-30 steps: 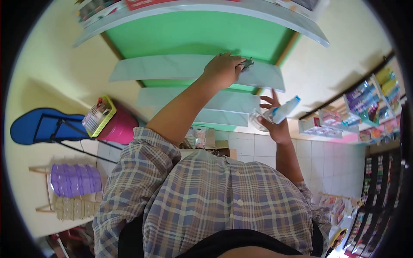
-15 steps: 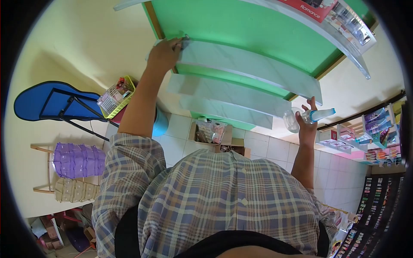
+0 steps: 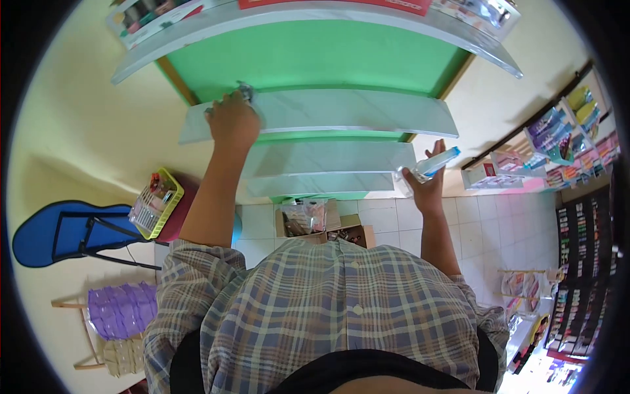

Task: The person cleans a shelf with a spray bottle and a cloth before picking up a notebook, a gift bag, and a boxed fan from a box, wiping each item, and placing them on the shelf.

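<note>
My left hand [image 3: 234,123] presses a dark, crumpled cloth [image 3: 246,90] onto the left part of a white marble-patterned shelf [image 3: 341,111]. Its fingers are bent round the cloth, which shows only in part. Off the right end of the lower shelves, my right hand [image 3: 426,187] holds a clear spray bottle [image 3: 430,167] with a blue and white top. The bottle is tilted, and the fingers hide part of it.
An upper shelf [image 3: 328,14] carries boxed goods. Open cardboard boxes [image 3: 351,231] sit on the tiled floor [image 3: 384,220]. To the left are a yellow basket [image 3: 172,203] and a folded blue chair [image 3: 49,233]. Stocked racks [image 3: 577,282] stand at the right.
The view has turned, bringing more of the upper shelf into sight. My left hand has moved with the cloth from the shelf's left back end onto its surface. The bottle remains in my right hand.
</note>
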`<control>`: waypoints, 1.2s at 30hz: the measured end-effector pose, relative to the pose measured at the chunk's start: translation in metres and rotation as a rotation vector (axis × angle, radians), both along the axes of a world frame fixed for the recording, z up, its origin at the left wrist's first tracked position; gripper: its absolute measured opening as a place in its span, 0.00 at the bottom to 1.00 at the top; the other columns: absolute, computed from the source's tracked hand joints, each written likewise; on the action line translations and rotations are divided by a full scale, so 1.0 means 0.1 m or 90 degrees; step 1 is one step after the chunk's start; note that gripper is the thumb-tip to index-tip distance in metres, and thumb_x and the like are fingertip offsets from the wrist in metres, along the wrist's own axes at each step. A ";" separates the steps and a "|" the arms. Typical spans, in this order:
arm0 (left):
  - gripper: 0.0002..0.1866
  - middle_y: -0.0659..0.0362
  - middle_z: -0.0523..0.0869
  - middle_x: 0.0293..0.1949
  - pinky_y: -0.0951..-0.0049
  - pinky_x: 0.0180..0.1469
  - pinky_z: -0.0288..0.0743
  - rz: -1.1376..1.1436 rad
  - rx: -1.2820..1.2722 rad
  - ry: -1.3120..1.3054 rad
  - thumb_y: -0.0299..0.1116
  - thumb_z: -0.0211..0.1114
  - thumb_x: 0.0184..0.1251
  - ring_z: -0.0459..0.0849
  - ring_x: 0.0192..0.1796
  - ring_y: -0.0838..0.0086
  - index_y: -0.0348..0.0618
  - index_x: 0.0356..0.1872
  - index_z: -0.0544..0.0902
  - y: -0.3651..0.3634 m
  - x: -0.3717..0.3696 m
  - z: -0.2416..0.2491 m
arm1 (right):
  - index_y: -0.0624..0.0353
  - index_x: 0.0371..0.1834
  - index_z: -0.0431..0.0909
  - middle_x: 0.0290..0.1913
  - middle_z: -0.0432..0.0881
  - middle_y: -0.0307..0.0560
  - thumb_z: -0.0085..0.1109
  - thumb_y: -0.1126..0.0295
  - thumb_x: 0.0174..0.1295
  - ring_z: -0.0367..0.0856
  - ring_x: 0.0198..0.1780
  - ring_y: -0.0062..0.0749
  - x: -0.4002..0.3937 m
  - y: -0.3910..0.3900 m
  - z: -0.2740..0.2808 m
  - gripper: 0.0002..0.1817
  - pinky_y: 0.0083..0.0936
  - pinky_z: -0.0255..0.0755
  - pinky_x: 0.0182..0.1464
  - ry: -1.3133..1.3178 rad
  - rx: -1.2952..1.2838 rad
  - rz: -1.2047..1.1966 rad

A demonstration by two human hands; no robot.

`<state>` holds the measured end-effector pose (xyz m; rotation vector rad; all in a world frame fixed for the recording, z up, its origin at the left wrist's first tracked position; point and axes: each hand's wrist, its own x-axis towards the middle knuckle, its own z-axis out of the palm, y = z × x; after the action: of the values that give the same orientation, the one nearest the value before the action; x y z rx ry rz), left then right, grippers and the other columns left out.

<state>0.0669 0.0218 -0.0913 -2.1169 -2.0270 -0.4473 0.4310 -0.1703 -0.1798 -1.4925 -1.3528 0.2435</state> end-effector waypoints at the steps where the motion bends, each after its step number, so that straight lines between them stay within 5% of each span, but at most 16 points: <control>1: 0.27 0.42 0.73 0.65 0.37 0.68 0.56 -0.028 -0.048 -0.010 0.35 0.52 0.65 0.68 0.68 0.42 0.36 0.65 0.70 -0.06 0.17 0.07 | 0.66 0.77 0.43 0.79 0.42 0.57 0.73 0.78 0.50 0.52 0.77 0.48 -0.01 -0.01 -0.03 0.55 0.42 0.56 0.75 0.012 -0.002 0.011; 4: 0.28 0.41 0.70 0.67 0.37 0.69 0.55 -0.092 -0.064 -0.013 0.35 0.52 0.65 0.67 0.69 0.42 0.35 0.66 0.69 -0.11 0.50 0.05 | 0.66 0.77 0.46 0.78 0.48 0.57 0.73 0.78 0.50 0.56 0.75 0.47 -0.20 -0.09 0.00 0.53 0.41 0.58 0.73 0.117 -0.048 0.027; 7: 0.30 0.40 0.68 0.69 0.38 0.71 0.52 -0.142 -0.054 -0.014 0.35 0.53 0.65 0.64 0.71 0.41 0.34 0.68 0.67 -0.18 0.72 -0.02 | 0.65 0.76 0.48 0.77 0.51 0.57 0.73 0.78 0.50 0.58 0.75 0.46 -0.43 -0.22 -0.15 0.52 0.41 0.61 0.72 0.048 -0.030 0.119; 13: 0.30 0.39 0.67 0.69 0.38 0.71 0.51 -0.236 -0.022 -0.037 0.33 0.52 0.66 0.64 0.71 0.41 0.34 0.69 0.65 -0.33 1.13 -0.10 | 0.61 0.74 0.55 0.75 0.57 0.53 0.75 0.73 0.48 0.65 0.70 0.45 -0.64 -0.67 -0.30 0.49 0.40 0.65 0.69 0.189 -0.249 0.145; 15: 0.25 0.41 0.69 0.68 0.42 0.71 0.56 -0.285 -0.007 -0.011 0.37 0.50 0.72 0.66 0.70 0.44 0.36 0.67 0.68 -0.37 1.26 -0.08 | 0.61 0.72 0.57 0.75 0.59 0.51 0.75 0.73 0.48 0.68 0.68 0.45 -0.55 -0.75 -0.36 0.47 0.39 0.67 0.68 0.130 -0.230 0.136; 17: 0.25 0.41 0.69 0.68 0.42 0.71 0.56 -0.307 -0.005 -0.021 0.36 0.50 0.72 0.66 0.70 0.45 0.36 0.67 0.68 -0.40 1.39 -0.05 | 0.61 0.66 0.65 0.73 0.63 0.48 0.75 0.73 0.48 0.74 0.61 0.42 -0.48 -0.84 -0.39 0.40 0.36 0.73 0.62 0.103 -0.201 0.107; 25: 0.26 0.39 0.69 0.67 0.39 0.70 0.55 -0.391 0.015 -0.057 0.33 0.53 0.67 0.66 0.70 0.44 0.34 0.66 0.69 -0.53 2.05 0.05 | 0.60 0.64 0.68 0.72 0.65 0.46 0.73 0.75 0.50 0.74 0.58 0.37 -0.37 -1.00 -0.13 0.36 0.33 0.74 0.59 0.147 -0.180 0.021; 28: 0.30 0.38 0.68 0.69 0.37 0.71 0.50 -0.407 -0.023 -0.060 0.32 0.55 0.64 0.65 0.71 0.44 0.29 0.66 0.68 -0.62 2.40 0.06 | 0.59 0.68 0.65 0.72 0.64 0.45 0.72 0.76 0.51 0.73 0.60 0.36 -0.21 -0.95 0.01 0.38 0.32 0.73 0.59 0.239 -0.149 0.058; 31: 0.26 0.38 0.72 0.65 0.38 0.69 0.54 -0.387 0.060 -0.065 0.30 0.56 0.62 0.69 0.68 0.44 0.27 0.62 0.72 -0.69 2.45 -0.02 | 0.55 0.78 0.51 0.74 0.60 0.51 0.65 0.78 0.55 0.70 0.65 0.39 -0.20 -0.74 0.25 0.46 0.34 0.71 0.60 0.384 -0.155 0.153; 35: 0.18 0.47 0.78 0.58 0.44 0.64 0.64 -0.592 0.122 -0.159 0.29 0.56 0.66 0.75 0.60 0.50 0.40 0.56 0.75 -0.66 2.01 -0.05 | 0.54 0.80 0.41 0.75 0.59 0.53 0.62 0.77 0.58 0.69 0.66 0.41 -0.45 -0.31 0.39 0.50 0.34 0.69 0.61 0.453 -0.097 0.264; 36: 0.18 0.47 0.79 0.58 0.44 0.64 0.65 -0.639 0.218 -0.195 0.30 0.57 0.66 0.76 0.59 0.49 0.40 0.56 0.76 -0.67 1.95 -0.15 | 0.51 0.81 0.40 0.76 0.58 0.52 0.65 0.71 0.58 0.70 0.66 0.40 -0.45 -0.25 0.44 0.51 0.32 0.72 0.56 0.429 -0.088 0.274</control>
<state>0.2618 -0.0447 -0.1061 -2.7722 -0.7115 -1.1920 0.3856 -0.1952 -0.1356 -1.0581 -1.0877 1.0336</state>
